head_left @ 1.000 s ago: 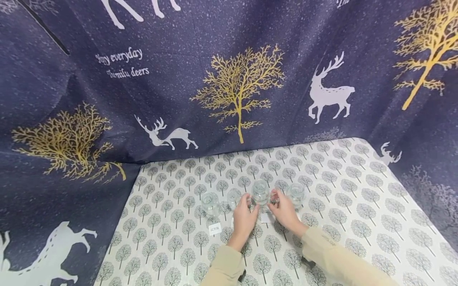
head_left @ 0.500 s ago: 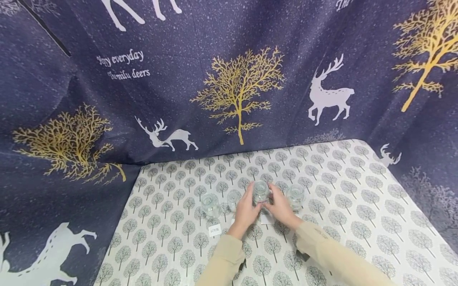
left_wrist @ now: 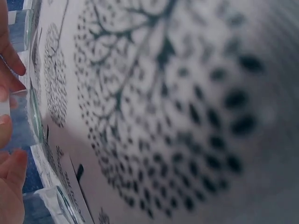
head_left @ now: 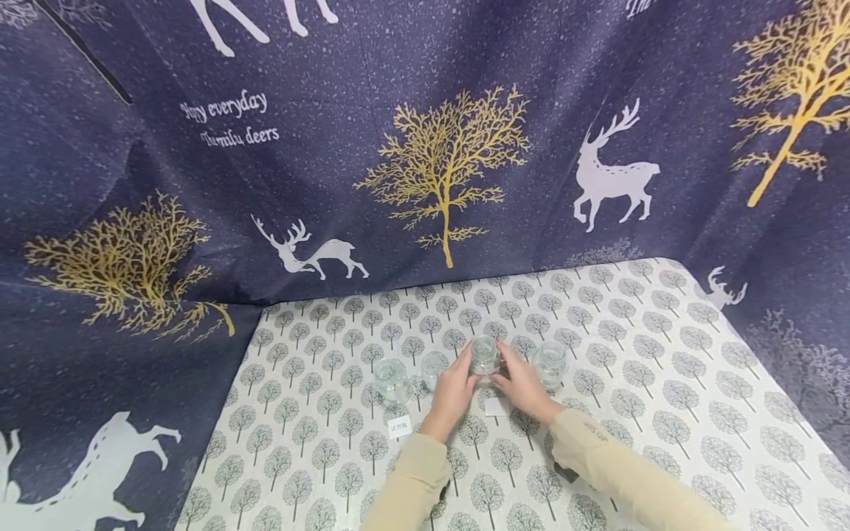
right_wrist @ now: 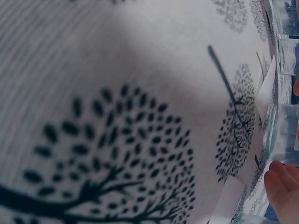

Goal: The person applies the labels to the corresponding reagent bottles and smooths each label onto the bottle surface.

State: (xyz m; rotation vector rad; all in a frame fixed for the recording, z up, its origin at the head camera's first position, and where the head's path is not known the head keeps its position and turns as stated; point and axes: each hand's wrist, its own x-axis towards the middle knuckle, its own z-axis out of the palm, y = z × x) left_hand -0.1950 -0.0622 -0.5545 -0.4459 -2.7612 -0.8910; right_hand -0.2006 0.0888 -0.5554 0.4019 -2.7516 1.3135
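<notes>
Jar (head_left: 485,358) sits on the table (head_left: 299,442) between two other jars (head_left: 550,365), held round its sides by the left hand (head_left: 454,387) and right hand (head_left: 524,381) — squeeze softly, the same on both sides, so it won't tip or bump the others.

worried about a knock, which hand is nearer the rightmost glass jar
Right. The right hand is close beside the rightmost glass jar, on its left; the left hand is farther left, beyond the glass jar between the hands.

held jar (head_left: 485,355) partly hidden, sleeves (head_left: 408,476) cut off
</notes>
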